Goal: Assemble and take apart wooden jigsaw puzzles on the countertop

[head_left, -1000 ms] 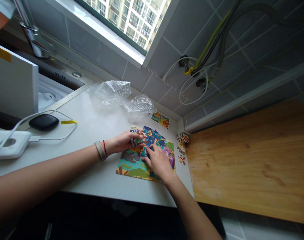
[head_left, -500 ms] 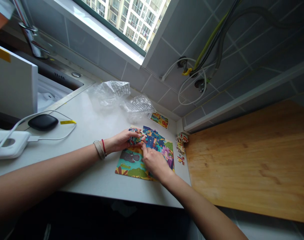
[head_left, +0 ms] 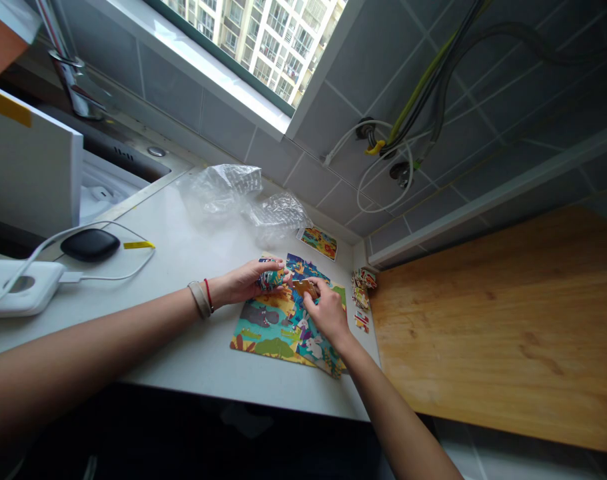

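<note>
White countertop (head_left: pixel 148 360) runs beneath a tiled wall, meeting a pale wooden board (head_left: pixel 498 327) on the right. Crumpled clear plastic (head_left: pixel 278 212) rests toward the wall, beyond a colourful jigsaw (head_left: pixel 268 340) showing a grey hippo. Across the jigsaw's right side lies a blue section (head_left: pixel 310 267) with a white rabbit near its lower edge. A person's right hand (head_left: pixel 327 313) is poised above that section, thumb and fingers drawn close together; the left hand (head_left: pixel 250 280) curls above the jigsaw's upper left, thumb on top. A picture card (head_left: pixel 319 242) lies beyond both, and loose pieces (head_left: pixel 362 297) sit near the board. Gripped in the left hand's bent fingers is a small bundle of pieces (head_left: pixel 270 280). Smallest, a brown piece (head_left: pixel 304 289) is pinched at the right fingertips, facing the bundle; whether it touches the section below cannot be told.
</note>
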The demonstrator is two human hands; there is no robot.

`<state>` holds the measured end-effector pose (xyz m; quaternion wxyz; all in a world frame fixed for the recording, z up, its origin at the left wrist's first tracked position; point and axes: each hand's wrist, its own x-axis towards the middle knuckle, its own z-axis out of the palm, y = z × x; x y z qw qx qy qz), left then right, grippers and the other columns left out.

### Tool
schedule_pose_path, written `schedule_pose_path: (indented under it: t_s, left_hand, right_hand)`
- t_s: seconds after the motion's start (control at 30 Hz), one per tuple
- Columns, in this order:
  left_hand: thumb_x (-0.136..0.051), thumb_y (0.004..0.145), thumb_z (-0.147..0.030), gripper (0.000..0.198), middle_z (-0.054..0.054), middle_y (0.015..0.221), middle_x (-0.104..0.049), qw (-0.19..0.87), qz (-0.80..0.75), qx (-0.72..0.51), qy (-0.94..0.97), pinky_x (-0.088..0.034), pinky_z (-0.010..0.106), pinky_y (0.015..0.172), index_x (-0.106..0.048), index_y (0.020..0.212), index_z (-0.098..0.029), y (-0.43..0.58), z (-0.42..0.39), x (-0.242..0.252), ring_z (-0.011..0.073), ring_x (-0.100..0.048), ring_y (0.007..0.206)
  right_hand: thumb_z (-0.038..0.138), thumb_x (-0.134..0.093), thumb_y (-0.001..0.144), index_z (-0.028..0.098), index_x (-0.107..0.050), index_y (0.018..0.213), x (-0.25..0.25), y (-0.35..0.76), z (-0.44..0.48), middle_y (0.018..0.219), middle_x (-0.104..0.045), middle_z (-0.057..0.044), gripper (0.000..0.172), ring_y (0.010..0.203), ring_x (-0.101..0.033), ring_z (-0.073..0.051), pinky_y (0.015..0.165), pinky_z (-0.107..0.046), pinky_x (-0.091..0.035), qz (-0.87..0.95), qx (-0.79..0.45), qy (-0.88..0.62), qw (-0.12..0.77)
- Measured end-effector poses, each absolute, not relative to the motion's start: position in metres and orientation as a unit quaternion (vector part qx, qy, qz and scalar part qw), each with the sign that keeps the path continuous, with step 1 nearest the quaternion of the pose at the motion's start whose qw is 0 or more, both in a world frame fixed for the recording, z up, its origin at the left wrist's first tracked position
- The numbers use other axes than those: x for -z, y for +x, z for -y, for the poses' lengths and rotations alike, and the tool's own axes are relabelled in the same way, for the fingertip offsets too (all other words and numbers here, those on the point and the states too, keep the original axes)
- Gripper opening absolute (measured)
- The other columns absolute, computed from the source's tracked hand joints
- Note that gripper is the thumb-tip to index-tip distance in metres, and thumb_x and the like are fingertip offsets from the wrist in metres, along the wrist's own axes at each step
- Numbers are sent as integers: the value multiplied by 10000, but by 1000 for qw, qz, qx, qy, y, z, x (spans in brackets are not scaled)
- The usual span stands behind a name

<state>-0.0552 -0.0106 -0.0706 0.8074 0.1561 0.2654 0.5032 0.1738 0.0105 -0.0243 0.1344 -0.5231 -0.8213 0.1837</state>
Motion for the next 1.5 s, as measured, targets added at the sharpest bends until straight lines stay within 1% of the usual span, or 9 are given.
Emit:
schedule_pose_path:
  t_s: [0.17,0.27,0.37,0.5,0.67,0.83,1.0,1.33,1.5]
  left_hand:
    - [-855,861,-360,287,105,1100,-789,804,-282,-505,137,-657,329,842,-730,1033,-167,-55,11,70,224,-773,978]
    - [-834,876,-439,341,105,1072,-797,819,-247,-499,136,-654,354,872,-747,1044,-156,-54,12,73,218,-771,930]
    - [-843,869,-382,289,91,976,-800,824,-222,-501,140,-651,312,786,-757,1015,-148,-53,11,77,191,-760,809]
    - [-854,803,-189,205,71,876,-783,825,-234,-489,158,-615,247,637,-758,974,-131,-52,12,79,156,-722,672]
    - [-810,784,-72,323,83,958,-797,817,-230,-510,142,-635,255,744,-739,1092,-136,-55,13,69,167,-755,767]
    - [-801,761,1,586,79,1009,-794,795,-248,-539,127,-649,274,829,-649,1297,-180,-57,15,62,192,-787,866]
    - [-798,767,1,544,109,1081,-789,792,-266,-532,135,-657,277,818,-665,1270,-161,-55,15,62,207,-793,890]
    - [-776,793,-14,491,106,996,-807,785,-285,-531,144,-671,301,781,-693,1258,-146,-55,13,66,211,-792,818]
    - [-779,793,-33,418,104,934,-804,789,-289,-519,155,-677,331,799,-719,1198,-121,-54,14,66,230,-794,819]
  right_hand:
    - [346,-568,965,179,-760,1167,15,162,-13,1071,-820,-81,325,935,-762,-240,874,-341,-587,780,-232,-518,262]
    - [329,-496,1021,210,-755,1256,16,143,-7,1244,-781,-92,368,1132,-721,-250,1008,-382,-560,801,-187,-490,289]
    - [286,-446,1052,246,-701,1374,22,126,1,1411,-697,-85,412,1319,-615,-240,1169,-418,-456,858,-149,-434,231]
    - [405,-515,1059,251,-660,1426,25,120,2,1558,-568,-84,424,1446,-484,-251,1250,-438,-363,901,-165,-379,133]
    - [402,-458,1087,223,-446,1604,11,142,-2,1698,-377,-116,548,1580,-330,-244,1300,-459,-283,900,-215,-366,99]
    - [438,-654,998,236,-606,1475,-9,178,18,1589,-514,-135,520,1473,-496,-300,1241,-492,-387,882,-172,-439,12]
    - [379,-853,823,185,-569,1521,-12,201,46,1652,-441,-199,778,1521,-434,-407,1235,-559,-393,846,-115,-497,-156]
    - [272,-725,928,128,-574,1505,7,217,58,1590,-513,-237,614,1356,-631,-386,1134,-520,-531,866,-79,-455,-193]
    - [222,-640,952,96,-566,1503,14,226,59,1569,-532,-243,570,1419,-581,-362,1152,-474,-526,900,-60,-398,-170]
